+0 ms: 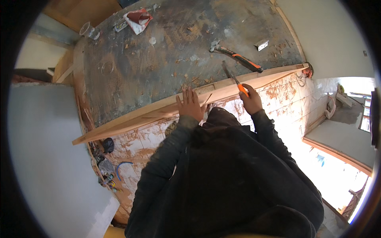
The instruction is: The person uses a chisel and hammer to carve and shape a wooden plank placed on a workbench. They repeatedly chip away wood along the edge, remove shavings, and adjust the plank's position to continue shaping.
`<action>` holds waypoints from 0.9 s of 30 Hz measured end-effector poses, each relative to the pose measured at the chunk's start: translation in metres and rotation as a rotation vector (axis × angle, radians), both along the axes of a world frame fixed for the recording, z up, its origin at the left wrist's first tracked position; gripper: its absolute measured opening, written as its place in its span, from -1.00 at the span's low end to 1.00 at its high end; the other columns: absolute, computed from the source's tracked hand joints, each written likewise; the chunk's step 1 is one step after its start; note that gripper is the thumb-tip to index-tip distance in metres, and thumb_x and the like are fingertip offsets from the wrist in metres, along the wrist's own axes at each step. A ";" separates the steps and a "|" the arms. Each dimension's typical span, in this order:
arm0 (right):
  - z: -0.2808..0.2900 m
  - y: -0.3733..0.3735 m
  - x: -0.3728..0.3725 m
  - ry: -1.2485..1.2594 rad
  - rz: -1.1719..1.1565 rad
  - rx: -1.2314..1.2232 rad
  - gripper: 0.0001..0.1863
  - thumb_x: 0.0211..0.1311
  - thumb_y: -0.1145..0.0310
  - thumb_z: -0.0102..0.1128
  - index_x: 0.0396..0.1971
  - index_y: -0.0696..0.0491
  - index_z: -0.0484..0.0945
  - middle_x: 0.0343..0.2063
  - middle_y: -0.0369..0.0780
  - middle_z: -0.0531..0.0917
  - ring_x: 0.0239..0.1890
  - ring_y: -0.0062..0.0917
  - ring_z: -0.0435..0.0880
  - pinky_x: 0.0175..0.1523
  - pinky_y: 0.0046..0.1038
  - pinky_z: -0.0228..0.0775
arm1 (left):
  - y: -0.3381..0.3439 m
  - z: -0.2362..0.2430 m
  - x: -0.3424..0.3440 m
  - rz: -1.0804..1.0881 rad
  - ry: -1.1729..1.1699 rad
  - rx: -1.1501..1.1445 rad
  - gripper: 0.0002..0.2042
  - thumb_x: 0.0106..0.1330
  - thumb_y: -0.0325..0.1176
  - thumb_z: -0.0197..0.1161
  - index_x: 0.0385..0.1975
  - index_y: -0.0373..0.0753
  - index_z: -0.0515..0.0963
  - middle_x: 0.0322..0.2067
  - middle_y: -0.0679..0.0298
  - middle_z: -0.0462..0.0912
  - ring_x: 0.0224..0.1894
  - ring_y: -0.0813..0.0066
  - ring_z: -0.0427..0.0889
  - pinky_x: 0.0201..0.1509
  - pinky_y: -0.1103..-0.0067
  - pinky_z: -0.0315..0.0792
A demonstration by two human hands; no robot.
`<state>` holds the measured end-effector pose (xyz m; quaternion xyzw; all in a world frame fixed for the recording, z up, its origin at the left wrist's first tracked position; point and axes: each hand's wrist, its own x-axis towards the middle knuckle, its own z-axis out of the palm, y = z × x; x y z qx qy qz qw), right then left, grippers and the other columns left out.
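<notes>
A long pale wooden board (139,119) lies along the near edge of the worn dark table (154,65). My left hand (191,106) rests on this board near its middle, fingers stretched over its top, holding nothing. A recess shows in the board's upper edge just right of those fingers. Closed around an orange handle, my right hand (251,101) holds a chisel (238,82). Its dark blade points up and left over the board and table edge. Beyond it, a claw hammer (240,59) with a black and orange handle lies on the table.
A metal hinge (262,45) lies at the table's far right. Toward the far left are a clear cup (90,31) and a red-and-white packet (138,22) with rolled brown sheet. Wood chips litter the tabletop. Tools and a blue hose (118,170) lie on the dusty tiled floor.
</notes>
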<state>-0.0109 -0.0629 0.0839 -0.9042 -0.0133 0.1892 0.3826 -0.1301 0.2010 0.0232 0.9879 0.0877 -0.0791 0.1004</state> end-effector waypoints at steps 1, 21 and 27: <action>0.002 0.012 0.009 -0.061 0.044 0.023 -0.50 0.28 0.13 0.20 0.18 -0.01 0.51 -0.15 0.04 0.71 -0.06 -0.07 0.70 0.02 -0.18 0.51 | -0.005 0.001 -0.003 0.016 0.026 0.012 -0.23 0.39 0.12 0.10 0.46 -0.28 0.16 0.50 0.05 0.11 0.56 0.05 -0.02 0.53 -0.07 -0.16; 0.069 0.038 0.063 -0.212 0.667 0.277 -0.68 0.17 0.36 0.14 -0.10 0.13 0.65 -0.21 0.02 0.69 -0.06 -0.04 0.65 0.04 -0.10 0.50 | 0.025 0.016 -0.075 0.745 -0.252 -0.724 -0.66 0.35 -0.40 0.29 0.09 -0.29 0.49 -0.28 0.19 0.72 -0.25 0.51 0.67 -0.13 0.51 0.54; 0.123 0.084 0.070 -0.292 0.926 -0.021 -0.75 0.08 0.32 0.13 -0.32 0.14 0.67 -0.40 0.01 0.68 -0.26 -0.01 0.67 -0.15 -0.06 0.49 | 0.059 0.047 -0.022 0.440 -0.270 -1.001 -0.52 0.39 -0.35 0.29 0.27 -0.31 0.41 0.15 0.07 0.58 0.19 0.38 0.57 0.22 0.43 0.45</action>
